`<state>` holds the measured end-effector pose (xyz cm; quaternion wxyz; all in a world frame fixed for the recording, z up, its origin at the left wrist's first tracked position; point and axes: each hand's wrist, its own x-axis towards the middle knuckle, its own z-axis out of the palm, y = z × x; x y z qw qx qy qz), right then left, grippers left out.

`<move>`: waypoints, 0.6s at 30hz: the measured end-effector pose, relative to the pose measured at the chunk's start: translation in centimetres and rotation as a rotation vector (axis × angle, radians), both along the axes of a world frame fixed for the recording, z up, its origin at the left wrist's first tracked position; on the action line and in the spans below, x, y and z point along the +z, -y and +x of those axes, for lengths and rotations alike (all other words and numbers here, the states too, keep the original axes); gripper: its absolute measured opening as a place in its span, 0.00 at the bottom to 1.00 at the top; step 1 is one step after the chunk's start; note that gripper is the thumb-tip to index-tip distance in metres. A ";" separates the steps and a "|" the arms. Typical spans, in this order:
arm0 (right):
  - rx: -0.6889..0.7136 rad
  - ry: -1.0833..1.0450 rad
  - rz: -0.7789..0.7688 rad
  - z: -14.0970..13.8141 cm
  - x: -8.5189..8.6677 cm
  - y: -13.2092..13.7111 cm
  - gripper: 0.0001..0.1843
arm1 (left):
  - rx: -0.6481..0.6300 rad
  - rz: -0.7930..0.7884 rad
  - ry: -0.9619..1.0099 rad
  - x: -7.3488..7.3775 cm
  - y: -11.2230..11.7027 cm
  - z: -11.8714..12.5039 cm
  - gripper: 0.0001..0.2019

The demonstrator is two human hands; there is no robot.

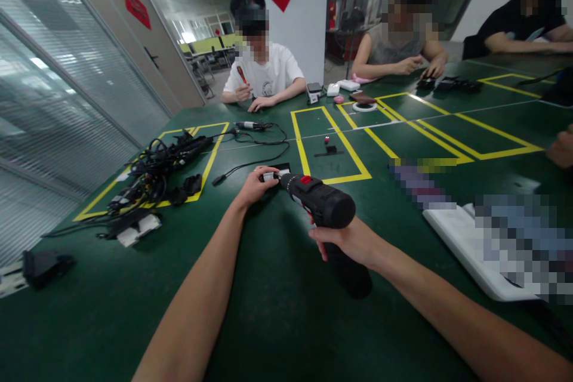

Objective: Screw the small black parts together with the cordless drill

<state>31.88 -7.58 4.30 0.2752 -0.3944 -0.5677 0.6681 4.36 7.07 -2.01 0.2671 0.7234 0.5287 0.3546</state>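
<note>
My right hand is closed round the grip of a black cordless drill with a red switch on top; the drill's nose points left and away from me. My left hand is closed on a small white and black part right at the drill's tip, pressing it on the green table. A small black flat piece lies just behind that hand.
A heap of black cables and adapters fills a yellow-taped square at left. A white tray lies at right. A small red piece sits in the middle square. Three other people sit along the far edge; a hand shows at right.
</note>
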 end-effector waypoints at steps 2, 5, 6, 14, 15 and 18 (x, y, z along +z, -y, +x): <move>0.012 -0.003 0.003 0.1 -0.1 0.0 0.06 | -0.007 0.000 0.003 0.0 0.0 0.0 0.19; 0.011 -0.010 0.003 0.1 -0.1 0.0 0.07 | -0.006 -0.003 0.002 0.0 0.0 0.0 0.19; 0.005 -0.011 -0.001 0.1 -0.1 0.0 0.07 | -0.004 -0.004 0.000 -0.1 -0.1 0.0 0.19; -0.016 0.009 -0.017 -0.1 0.2 0.0 0.04 | 0.001 -0.002 0.018 -0.2 -0.1 0.0 0.19; -0.018 0.016 -0.012 -0.1 0.2 0.0 0.05 | 0.002 -0.005 0.019 -0.2 -0.2 0.0 0.19; -0.009 0.013 0.003 -0.1 0.3 0.1 0.03 | 0.001 -0.013 0.020 -0.3 -0.2 -0.1 0.20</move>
